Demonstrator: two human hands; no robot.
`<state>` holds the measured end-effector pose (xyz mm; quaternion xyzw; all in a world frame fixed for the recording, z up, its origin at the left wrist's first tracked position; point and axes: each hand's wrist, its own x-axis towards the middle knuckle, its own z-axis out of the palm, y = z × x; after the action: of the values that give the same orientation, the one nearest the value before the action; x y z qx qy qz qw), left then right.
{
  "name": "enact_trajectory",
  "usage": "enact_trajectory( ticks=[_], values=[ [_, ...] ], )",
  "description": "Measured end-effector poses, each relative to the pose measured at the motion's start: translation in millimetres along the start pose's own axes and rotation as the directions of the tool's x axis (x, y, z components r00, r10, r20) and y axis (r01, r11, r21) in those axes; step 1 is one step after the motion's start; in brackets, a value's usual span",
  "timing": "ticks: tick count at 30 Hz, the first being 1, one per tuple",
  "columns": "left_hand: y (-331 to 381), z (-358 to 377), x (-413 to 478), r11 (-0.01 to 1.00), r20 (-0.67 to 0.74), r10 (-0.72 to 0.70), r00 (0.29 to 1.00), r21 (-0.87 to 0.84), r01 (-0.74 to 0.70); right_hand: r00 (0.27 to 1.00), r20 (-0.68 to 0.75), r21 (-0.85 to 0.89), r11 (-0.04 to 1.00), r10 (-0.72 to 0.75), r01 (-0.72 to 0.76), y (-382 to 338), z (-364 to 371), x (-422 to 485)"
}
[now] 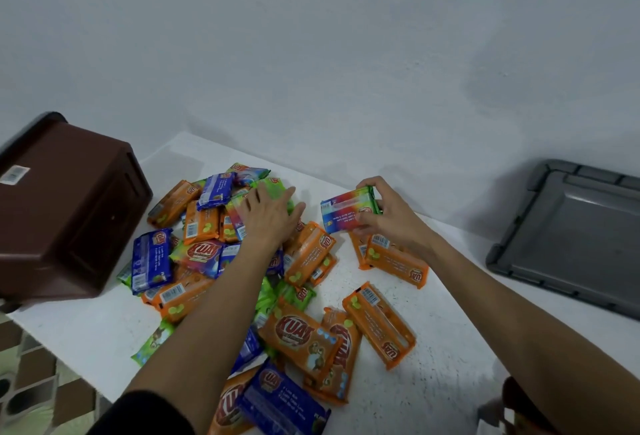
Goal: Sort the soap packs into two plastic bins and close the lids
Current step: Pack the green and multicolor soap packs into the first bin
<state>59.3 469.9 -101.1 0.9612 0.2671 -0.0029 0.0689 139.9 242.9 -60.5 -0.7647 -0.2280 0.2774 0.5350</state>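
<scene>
1. The right hand pinches a rainbow pack by its right end, thumb below and fingers curled over the top, just above the table
2. The pack's long axis runs left to right, the right end a little higher; its print reads upside down from here
3. The left hand lies flat on the pile, fingers straight and slightly spread over a green pack
4. The pile's packs point every way, most of them orange
5. A brown bin sits tipped at the table's left edge, base toward the camera, touching the pile
6. A grey lid lies flat at the right, well apart from the packs; bare table lies between them and along the near right
</scene>
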Motion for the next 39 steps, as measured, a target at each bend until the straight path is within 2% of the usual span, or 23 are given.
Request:
enact_trajectory(
  ticks=[2, 5, 7, 13, 16, 20, 26, 29, 33, 37, 39],
  values=[
    [4, 2, 4, 0.998, 0.038, -0.025, 0.999, 0.06, 0.023, 1.0, 0.009, 0.001, 1.0, -0.003, 0.003, -1, 0, 0],
    [6, 5, 7, 0.993, 0.011, -0.042, 0.999, 0.114, 0.04, 1.0, 0.008, 0.005, 1.0, -0.002, 0.002, -1, 0, 1],
    [9, 5, 9, 0.989, -0.018, -0.029, 0.999, 0.146, 0.032, 1.0, 0.002, 0.007, 1.0, 0.001, -0.001, -1, 0, 0],
    [13, -6, 15, 0.982, 0.016, 0.01, 1.0, 0.186, -0.013, 1.0, -0.012, 0.044, 0.999, 0.018, -0.018, -2, -1, -5],
    [16, -12, 13, 0.997, -0.055, 0.046, 0.997, 0.067, -0.043, 0.999, -0.018, 0.066, 0.997, 0.032, -0.03, -4, -2, -10],
    [20, -21, 4, 0.995, -0.164, 0.027, 0.986, -0.094, -0.043, 0.999, -0.025, 0.099, 0.995, 0.035, -0.032, -10, -4, -22],
    [23, -40, -24, 0.906, -0.272, 0.014, 0.962, -0.403, -0.127, 0.997, -0.067, 0.166, 0.986, 0.04, -0.029, -21, -7, -47],
    [30, -56, -43, 0.791, -0.22, -0.003, 0.975, -0.597, -0.133, 0.992, -0.117, 0.197, 0.98, 0.051, -0.027, -28, -11, -64],
    [39, -63, -68, 0.627, -0.152, 0.046, 0.987, -0.765, -0.147, 0.975, -0.201, 0.291, 0.956, 0.096, -0.034, -33, -18, -90],
    [53, -66, -97, 0.358, -0.014, 0.05, 0.999, -0.933, -0.031, 0.967, -0.224, 0.414, 0.91, 0.119, -0.016, -33, -30, -122],
    [61, -66, -111, 0.259, 0.047, 0.081, 0.996, -0.966, 0.025, 0.969, -0.213, 0.465, 0.885, 0.127, -0.014, -33, -38, -142]
  ],
)
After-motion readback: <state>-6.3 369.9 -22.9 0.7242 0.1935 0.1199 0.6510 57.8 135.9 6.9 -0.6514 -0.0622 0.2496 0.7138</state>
